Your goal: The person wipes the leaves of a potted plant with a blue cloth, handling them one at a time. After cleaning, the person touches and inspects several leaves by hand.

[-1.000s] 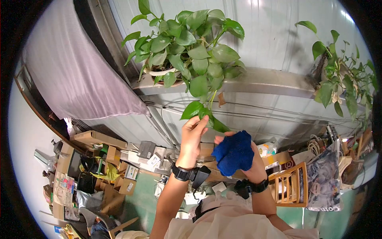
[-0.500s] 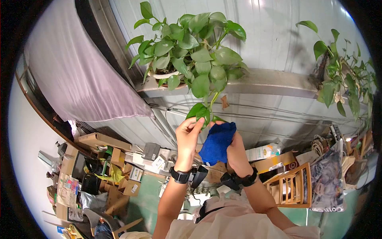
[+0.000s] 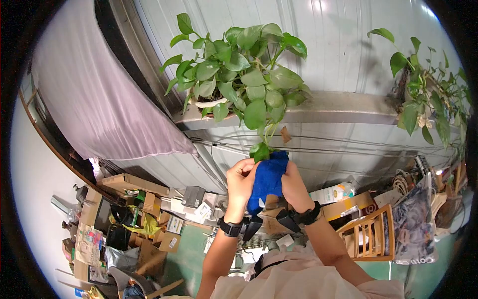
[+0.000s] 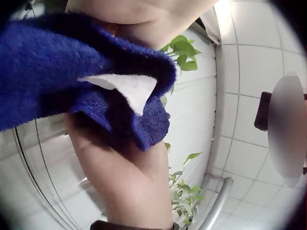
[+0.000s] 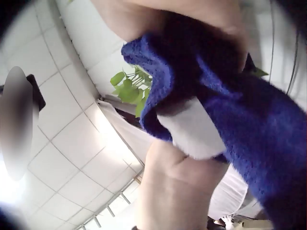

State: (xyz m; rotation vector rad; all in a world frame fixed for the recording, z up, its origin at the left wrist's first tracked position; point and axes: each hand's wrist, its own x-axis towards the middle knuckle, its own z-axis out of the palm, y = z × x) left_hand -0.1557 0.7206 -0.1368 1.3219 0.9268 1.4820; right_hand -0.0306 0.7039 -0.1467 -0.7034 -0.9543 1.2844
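Observation:
A blue fuzzy cloth [image 3: 269,180] hangs between both hands, right under the trailing vine of a potted pothos [image 3: 254,77]. From the right, my right hand [image 3: 295,188] grips the cloth's upper part. My left hand [image 3: 240,183] has its fingers curled at a low green leaf [image 3: 259,151], thumb against the cloth's edge; the cloth hides its fingertips. Both wrist views show the cloth [image 4: 53,67] folded, with a white patch [image 5: 192,129] inside the fold. The lower part of the vine is covered by cloth and hands.
The pot sits on a ledge [image 3: 343,107] along a pale panel wall, with cables [image 3: 328,147] below. Another trailing plant [image 3: 430,99] is at right, a lilac curtain [image 3: 109,94] at left. Cardboard boxes [image 3: 134,184] and a wooden chair [image 3: 368,234] stand below.
My right hand has brought the cloth left and up against the vine, close to my left hand. The cloth now covers leaf parts that showed earlier. My left hand has shifted slightly down.

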